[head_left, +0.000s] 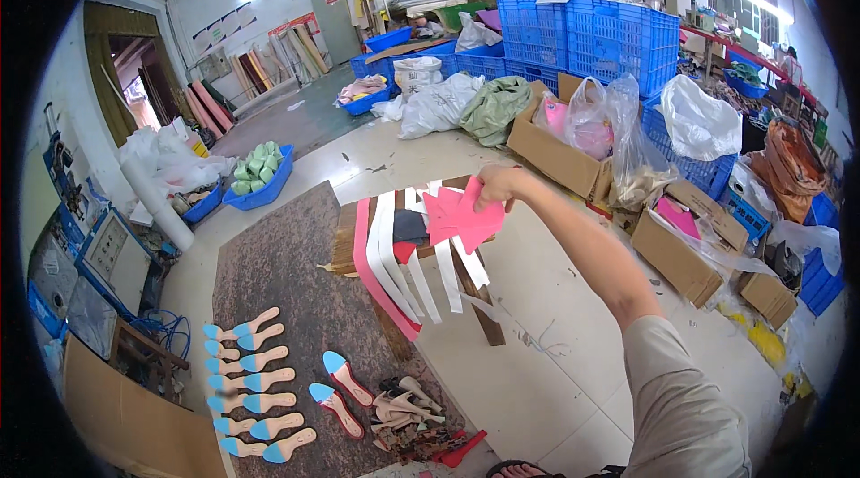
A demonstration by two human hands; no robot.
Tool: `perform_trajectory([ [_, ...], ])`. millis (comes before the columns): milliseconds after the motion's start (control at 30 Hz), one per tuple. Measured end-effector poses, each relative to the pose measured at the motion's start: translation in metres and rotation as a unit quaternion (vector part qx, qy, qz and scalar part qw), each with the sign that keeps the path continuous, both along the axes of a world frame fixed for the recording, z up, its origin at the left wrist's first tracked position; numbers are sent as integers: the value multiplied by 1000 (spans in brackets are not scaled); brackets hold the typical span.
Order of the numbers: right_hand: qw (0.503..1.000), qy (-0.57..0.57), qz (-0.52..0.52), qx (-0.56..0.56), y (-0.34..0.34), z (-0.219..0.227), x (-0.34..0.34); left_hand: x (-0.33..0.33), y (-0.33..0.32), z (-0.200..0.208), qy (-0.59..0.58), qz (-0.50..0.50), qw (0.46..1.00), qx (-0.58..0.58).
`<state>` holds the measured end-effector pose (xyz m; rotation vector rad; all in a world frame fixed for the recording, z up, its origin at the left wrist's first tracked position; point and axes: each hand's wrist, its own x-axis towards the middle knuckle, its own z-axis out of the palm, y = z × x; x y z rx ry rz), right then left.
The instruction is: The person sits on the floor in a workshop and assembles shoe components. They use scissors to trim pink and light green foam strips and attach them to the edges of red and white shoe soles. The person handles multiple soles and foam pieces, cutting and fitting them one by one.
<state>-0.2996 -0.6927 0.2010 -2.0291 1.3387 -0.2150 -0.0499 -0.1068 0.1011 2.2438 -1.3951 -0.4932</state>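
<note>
1. The right hand (498,186) is pinching pink pieces (466,216) by their far right edge, fingers closed, above the wooden bench (344,249).
2. The left hand is lying outside the view; its fingers cannot be told.
3. White strips (387,245) and a pink strip (369,274) are draping over the bench; the pink pieces are overlapping a dark piece (409,227).
4. Near left, blue-toed insoles (269,379) are lying on a mottled board (278,245); scraps (408,415) are cluttering its near end.
5. Far right, an open carton (557,155) and blue crates (618,39) are crowding the floor.
</note>
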Motion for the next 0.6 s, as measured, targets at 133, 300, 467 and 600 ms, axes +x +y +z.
perform_trajectory([
  [133,998,-64,-23,3,20,-10,-36,0,2,2,-89,-125,988,-32],
  [300,963,-264,46,-10,42,-7,-60,-2,-8,-7,89,-80,993,4],
  [467,913,-227,317,116,160,50,-8,7,-45,-30,533,57,842,-67],
  [600,785,-112,596,125,262,-14,92,-12,-84,-78,828,-17,553,-94],
])
